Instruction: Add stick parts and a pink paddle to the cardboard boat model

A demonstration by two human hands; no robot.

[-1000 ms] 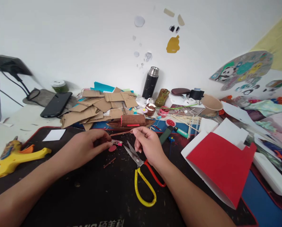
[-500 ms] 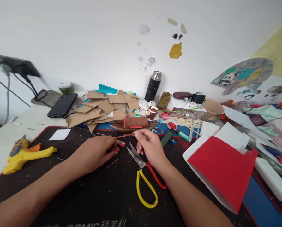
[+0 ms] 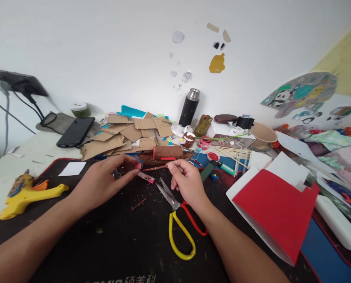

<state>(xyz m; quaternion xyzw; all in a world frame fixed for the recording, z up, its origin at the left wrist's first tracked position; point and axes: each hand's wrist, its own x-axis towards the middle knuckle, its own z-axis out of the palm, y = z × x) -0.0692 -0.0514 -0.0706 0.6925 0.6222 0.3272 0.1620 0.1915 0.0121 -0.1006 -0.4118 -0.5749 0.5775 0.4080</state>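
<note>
Model boat (image 3: pixel 146 157) beyond scissors (image 3: pixel 173 202) has cabin (image 3: pixel 168 152) on; brown strip (image 3: pixel 155 168) looks unattached.
My right hand (image 3: pixel 187 181) pinches it; left hand (image 3: pixel 102 181) pinches pink scrap (image 3: pixel 138 166).

Both bare forearms slant inward from the lower corners, the left forearm (image 3: pixel 50 222) and right forearm (image 3: pixel 237 239) well apart. The left hand (image 3: pixel 109 181) arches, thumb and index finger nearly meeting at the tips. The right hand (image 3: pixel 188 181) pinches thumb against forefinger, remaining fingers (image 3: pixel 174 184) curled.
</note>
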